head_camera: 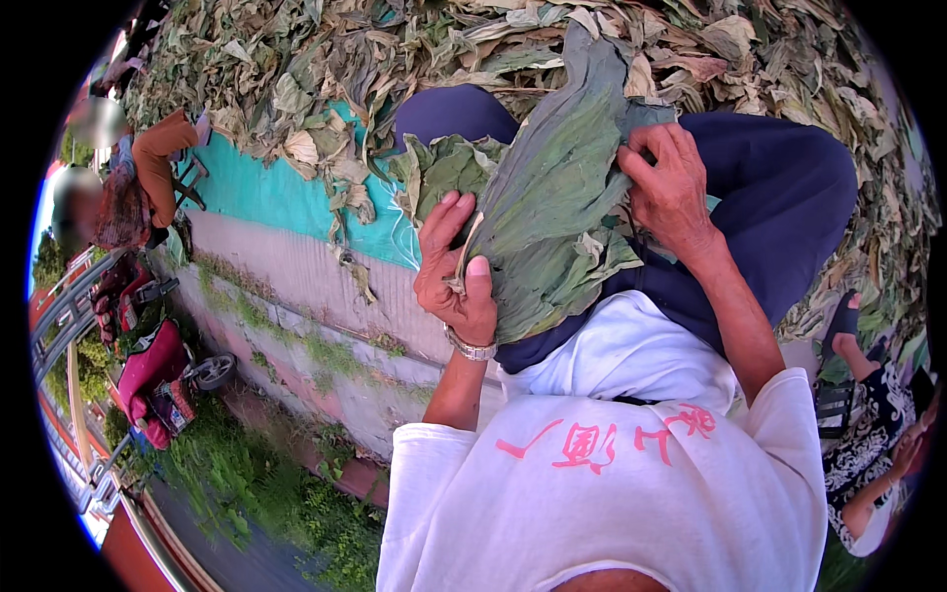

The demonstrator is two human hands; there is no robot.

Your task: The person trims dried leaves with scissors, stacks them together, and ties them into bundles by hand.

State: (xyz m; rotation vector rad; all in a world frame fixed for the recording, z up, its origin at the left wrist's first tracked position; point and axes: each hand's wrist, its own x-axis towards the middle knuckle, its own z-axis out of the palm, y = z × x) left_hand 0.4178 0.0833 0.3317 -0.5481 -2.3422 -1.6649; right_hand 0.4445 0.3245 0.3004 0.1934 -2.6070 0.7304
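Observation:
Across my lap lies a large dried green leaf (547, 192), its narrow end reaching up toward a big pile of dried leaves (459, 44). My left hand (459, 274), with a metal-band watch (470, 346) at the wrist, grips the leaf's left edge between thumb and fingers. Under those fingers is a crumpled green leaf bundle (447, 174). Bent fingers of my right hand (662, 177) pinch the large leaf's right edge near my knee; a darker leaf piece (651, 112) shows just above them. The right fingertips are partly hidden.
A teal sheet (274, 196) lies under the pile's edge, beside a concrete curb (311, 333) with weeds. At the left a person in brown trousers (157, 159) sits near a scooter with a magenta cover (152, 377). Another person in patterned clothing (865, 436) sits at the right.

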